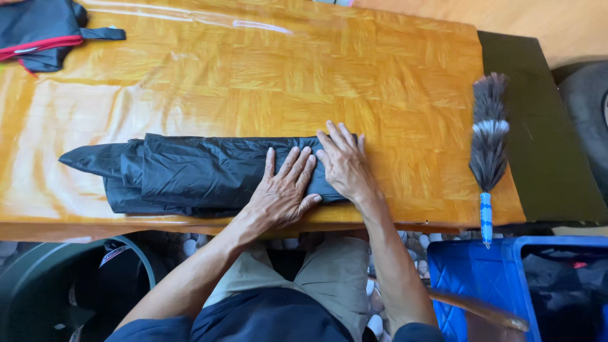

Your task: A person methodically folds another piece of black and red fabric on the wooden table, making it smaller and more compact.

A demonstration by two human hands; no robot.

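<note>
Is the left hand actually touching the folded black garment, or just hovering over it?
Touching. The head view shows the left hand lying flat on the right end of the folded black garment, palm and fingers pressed against the cloth with no gap.

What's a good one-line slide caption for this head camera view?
Both hands, left hand and right hand, press flat on a folded black garment on a glossy wooden table, feather duster alongside.
</note>
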